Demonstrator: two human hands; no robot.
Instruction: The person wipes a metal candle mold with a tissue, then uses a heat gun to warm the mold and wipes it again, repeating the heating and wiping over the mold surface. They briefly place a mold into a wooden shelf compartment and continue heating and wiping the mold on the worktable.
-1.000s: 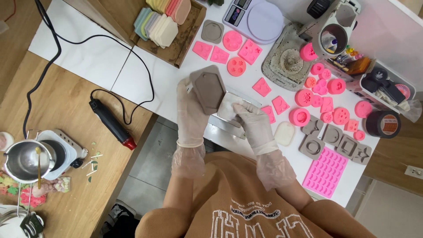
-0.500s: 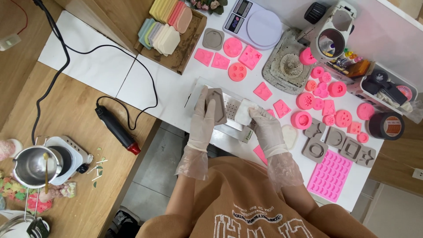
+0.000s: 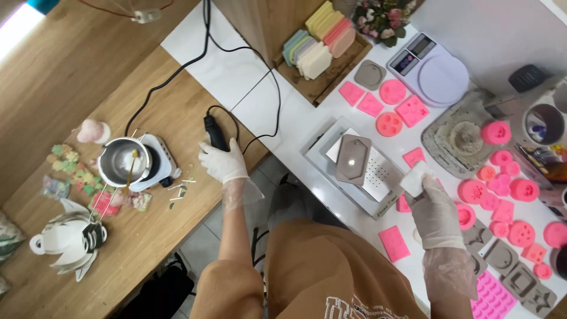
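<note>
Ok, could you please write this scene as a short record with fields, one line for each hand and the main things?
left hand: gloved left hand grips the black heat tool on the wooden table
right hand: gloved right hand holds a white block
centre: grey mould lies on a metal tray
left side: steel pot on a small white hotplate
white table: pink moulds, kitchen scale

Below you, a wooden table [image 3: 71, 71] fills the nine o'clock side, its grain running diagonally. A white countertop [image 3: 218, 71] stretches from twelve o'clock down toward four, glossy under bright, even light. Between them at six o'clock you can see grey floor tiles [image 3: 204, 248]. At twelve o'clock a wooden panel [image 3: 266, 20] rises beside the white surface
</note>
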